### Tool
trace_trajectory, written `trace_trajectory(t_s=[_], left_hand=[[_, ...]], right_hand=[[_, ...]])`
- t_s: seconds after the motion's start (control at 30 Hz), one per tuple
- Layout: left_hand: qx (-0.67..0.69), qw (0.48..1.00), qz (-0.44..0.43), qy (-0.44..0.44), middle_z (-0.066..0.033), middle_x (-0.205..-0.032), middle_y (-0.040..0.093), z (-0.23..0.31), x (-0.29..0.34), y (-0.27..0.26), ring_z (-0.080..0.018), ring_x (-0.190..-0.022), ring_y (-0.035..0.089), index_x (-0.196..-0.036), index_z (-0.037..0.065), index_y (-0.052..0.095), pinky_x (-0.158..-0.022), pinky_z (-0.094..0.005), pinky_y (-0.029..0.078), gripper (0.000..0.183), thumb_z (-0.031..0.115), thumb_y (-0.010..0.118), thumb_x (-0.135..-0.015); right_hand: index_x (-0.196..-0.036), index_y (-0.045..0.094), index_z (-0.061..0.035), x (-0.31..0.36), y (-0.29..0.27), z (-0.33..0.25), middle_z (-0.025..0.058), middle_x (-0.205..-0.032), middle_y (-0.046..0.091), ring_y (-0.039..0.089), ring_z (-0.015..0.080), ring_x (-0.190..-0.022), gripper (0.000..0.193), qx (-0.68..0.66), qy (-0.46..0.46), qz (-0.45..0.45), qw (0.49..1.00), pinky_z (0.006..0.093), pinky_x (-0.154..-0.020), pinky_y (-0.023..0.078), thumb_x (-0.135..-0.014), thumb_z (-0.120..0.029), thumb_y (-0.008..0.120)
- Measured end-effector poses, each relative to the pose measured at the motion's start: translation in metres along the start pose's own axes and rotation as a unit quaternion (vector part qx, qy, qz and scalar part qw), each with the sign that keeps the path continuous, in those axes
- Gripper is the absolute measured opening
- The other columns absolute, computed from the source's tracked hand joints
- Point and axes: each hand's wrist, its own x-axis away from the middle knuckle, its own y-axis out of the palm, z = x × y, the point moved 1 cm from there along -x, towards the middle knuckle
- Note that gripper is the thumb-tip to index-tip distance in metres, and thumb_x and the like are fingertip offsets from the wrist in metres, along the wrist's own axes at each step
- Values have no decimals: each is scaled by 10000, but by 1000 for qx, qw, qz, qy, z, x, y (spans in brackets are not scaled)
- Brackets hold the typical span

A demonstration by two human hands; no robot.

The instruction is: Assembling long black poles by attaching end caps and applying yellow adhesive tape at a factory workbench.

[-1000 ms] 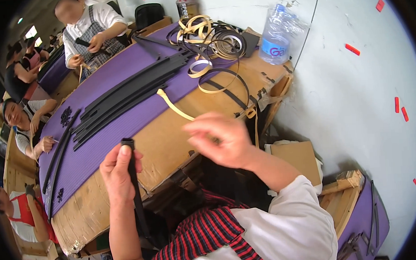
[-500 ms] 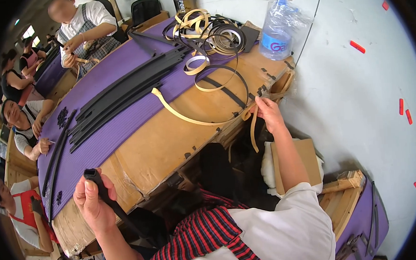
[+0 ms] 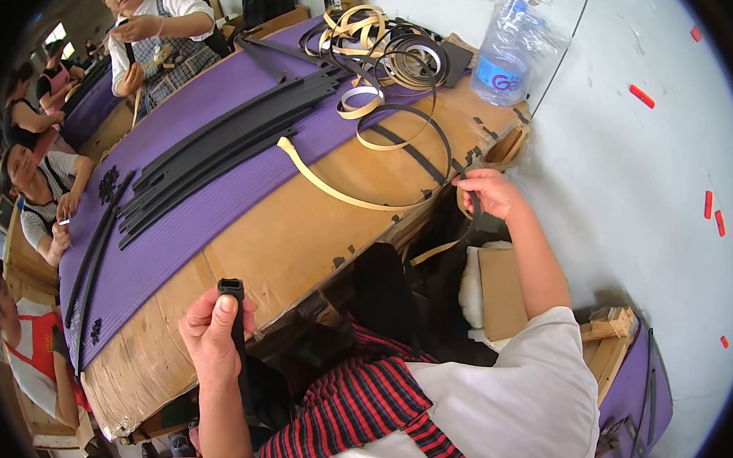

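Observation:
My left hand (image 3: 214,339) is closed round a black hollow tube (image 3: 238,342), thumb pressed near its top. The tube's square open end faces up, beyond the table's front edge; its lower part drops into shadow by my apron. At the table's right front corner, my right hand (image 3: 492,194) pinches a black adhesive strip (image 3: 475,211) with tan backing. A tan-backed length of strip (image 3: 322,181) curves across the cardboard top toward that hand, and a loose end hangs below the edge. Coils of the same strip (image 3: 423,62) lie heaped at the far end.
Black slats (image 3: 227,145) lie stacked on a purple ribbed mat (image 3: 239,205), with small black parts (image 3: 107,184) at its left. A plastic-wrapped water bottle (image 3: 499,70) stands by the wall. Co-workers (image 3: 45,186) sit along the far side. A cardboard box (image 3: 502,292) stands below right.
My left hand has moved right with the tube, which now stands more upright. My right hand has shifted slightly right, and the strip in it has turned its black side into view.

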Motion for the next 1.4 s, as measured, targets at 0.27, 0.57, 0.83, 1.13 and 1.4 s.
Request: trace_trajectory(t_s=[0.27, 0.57, 0.83, 1.13, 1.4], left_hand=[[40, 998, -5, -40, -89, -695, 602, -8, 0, 1, -123, -518, 503, -926, -34, 605, -494, -230, 409, 258, 190, 623, -799], [33, 994, -31, -96, -74, -706, 610, -14, -4, 15, -101, -537, 520, -958, -30, 601, -504, -223, 436, 216, 133, 599, -816], [40, 994, -26, -94, -69, -722, 620, -14, 0, 13, -96, -545, 526, -976, -11, 608, -505, -212, 438, 219, 128, 614, -806], [20, 995, -46, -92, -65, -735, 618, -13, 5, 11, -88, -564, 529, -979, -19, 606, -524, -205, 454, 228, 130, 614, -807], [26, 990, -72, -115, -19, -726, 609, -17, 7, 14, -53, -577, 527, -969, 12, 625, -520, -184, 448, 310, 259, 646, -782]], right_hand=[[-791, 556, -39, -1, 11, -11, 33, -615, 542, 477, 92, -473, 179, 48, -23, 81, 995, 202, -386, 327, -841, -210, 544], [-703, 509, 1, 113, 138, -48, 78, -572, 542, 474, 92, -411, 110, 65, -367, -120, 920, 191, -372, 363, -790, -44, 560], [-836, 546, 24, 79, 235, -14, 16, -705, 541, 465, 51, -577, 94, 102, -304, -342, 884, 192, -502, 355, -800, -40, 605], [-855, 533, 13, 66, 258, 8, -2, -693, 532, 464, 22, -602, 80, 1, -259, -315, 913, 170, -513, 366, -818, -38, 582], [-921, 511, 31, 71, 263, 21, 66, -828, 589, 563, 85, -733, 118, 10, -311, -267, 912, 209, -653, 459, -818, -3, 560]])
